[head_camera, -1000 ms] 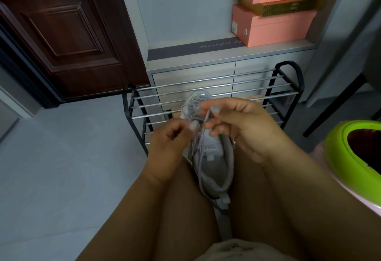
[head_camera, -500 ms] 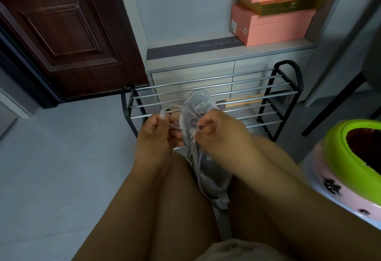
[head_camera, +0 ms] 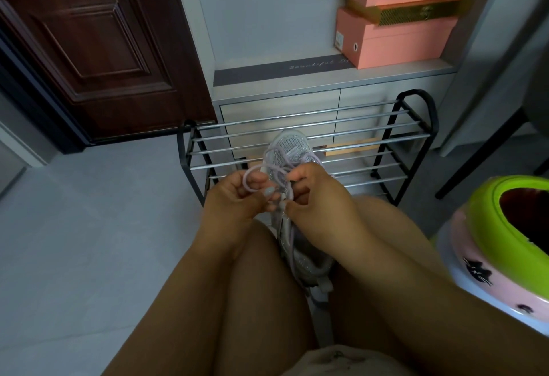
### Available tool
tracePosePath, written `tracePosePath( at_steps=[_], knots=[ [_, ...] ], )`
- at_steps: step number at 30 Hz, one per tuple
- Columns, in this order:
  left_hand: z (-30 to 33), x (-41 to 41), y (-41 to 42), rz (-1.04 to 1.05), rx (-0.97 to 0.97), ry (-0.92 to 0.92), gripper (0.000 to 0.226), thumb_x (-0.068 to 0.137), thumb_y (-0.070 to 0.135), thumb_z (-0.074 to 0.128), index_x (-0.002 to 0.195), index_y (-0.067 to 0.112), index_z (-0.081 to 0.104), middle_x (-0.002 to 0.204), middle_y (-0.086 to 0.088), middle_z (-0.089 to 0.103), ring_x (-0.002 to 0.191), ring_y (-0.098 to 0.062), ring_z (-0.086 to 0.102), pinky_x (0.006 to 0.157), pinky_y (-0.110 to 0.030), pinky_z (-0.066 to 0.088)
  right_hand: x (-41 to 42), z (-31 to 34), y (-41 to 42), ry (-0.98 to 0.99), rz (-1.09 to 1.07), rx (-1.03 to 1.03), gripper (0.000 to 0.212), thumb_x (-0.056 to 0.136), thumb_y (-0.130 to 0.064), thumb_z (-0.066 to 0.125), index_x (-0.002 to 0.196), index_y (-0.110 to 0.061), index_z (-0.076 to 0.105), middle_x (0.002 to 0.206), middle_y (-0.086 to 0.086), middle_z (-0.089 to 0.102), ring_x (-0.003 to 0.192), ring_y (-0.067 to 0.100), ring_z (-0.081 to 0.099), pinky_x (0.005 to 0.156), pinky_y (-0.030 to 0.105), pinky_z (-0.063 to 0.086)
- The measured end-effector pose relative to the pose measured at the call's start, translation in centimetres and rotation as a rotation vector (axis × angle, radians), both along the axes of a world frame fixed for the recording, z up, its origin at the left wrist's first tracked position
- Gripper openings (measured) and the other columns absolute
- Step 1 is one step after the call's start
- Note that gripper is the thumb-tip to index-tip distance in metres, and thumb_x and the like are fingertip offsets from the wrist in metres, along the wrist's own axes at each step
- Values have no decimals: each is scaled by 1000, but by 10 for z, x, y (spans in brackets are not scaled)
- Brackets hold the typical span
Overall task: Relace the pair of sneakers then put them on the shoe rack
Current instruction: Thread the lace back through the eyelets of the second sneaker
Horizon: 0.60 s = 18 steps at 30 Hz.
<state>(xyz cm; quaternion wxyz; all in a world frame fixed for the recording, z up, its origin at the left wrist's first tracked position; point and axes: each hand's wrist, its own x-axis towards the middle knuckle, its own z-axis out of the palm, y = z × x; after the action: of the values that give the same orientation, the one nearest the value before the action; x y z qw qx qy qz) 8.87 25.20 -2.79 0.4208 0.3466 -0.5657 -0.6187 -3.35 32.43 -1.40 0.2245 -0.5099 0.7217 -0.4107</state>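
Observation:
A pale grey-lilac sneaker (head_camera: 292, 149) rests between my knees, toe pointing away toward the rack. My left hand (head_camera: 237, 200) pinches a loop of the lilac lace (head_camera: 249, 175) at the left of the tongue. My right hand (head_camera: 315, 197) grips the other part of the lace over the eyelets and covers the middle of the shoe. The heel shows below my wrists. A black shoe rack (head_camera: 416, 137) with chrome bars stands just beyond the shoe. The second sneaker is not in sight.
Pink shoe boxes (head_camera: 398, 33) are stacked on a grey cabinet behind the rack. A dark wooden door (head_camera: 98, 48) is at the far left. A green-and-pink round tub (head_camera: 505, 227) sits close at my right. Grey floor spreads to the left.
Both hands dropped from above the tongue to the eyelets, and a lace loop has come out to the left in my left hand. The sneaker stayed between my knees.

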Motion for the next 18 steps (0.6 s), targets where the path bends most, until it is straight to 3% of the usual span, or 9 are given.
tracePosePath(
  at_steps=[5,14,18],
  knots=[
    [5,-1,5,52,-192,-158,17,80,-1,69,87,12,62,81,-3,71,69,-9,68,56,-18,53,-1,1,0,-7,5,-4,33,80,-10,65,98,-29,47,88,-6,65,79,12,63,79,35,52],
    [10,-6,12,108,-388,-268,21,78,6,72,78,25,63,72,10,70,66,-1,68,58,-12,51,0,5,2,9,36,21,29,82,-14,64,106,-24,50,89,-6,66,80,11,63,77,35,54],
    [8,-6,10,118,-457,-312,6,79,12,73,82,17,70,77,8,70,70,-3,67,61,-15,53,0,4,1,26,39,16,27,83,-16,64,106,-24,52,86,-2,67,79,14,63,76,40,54]
  ],
)
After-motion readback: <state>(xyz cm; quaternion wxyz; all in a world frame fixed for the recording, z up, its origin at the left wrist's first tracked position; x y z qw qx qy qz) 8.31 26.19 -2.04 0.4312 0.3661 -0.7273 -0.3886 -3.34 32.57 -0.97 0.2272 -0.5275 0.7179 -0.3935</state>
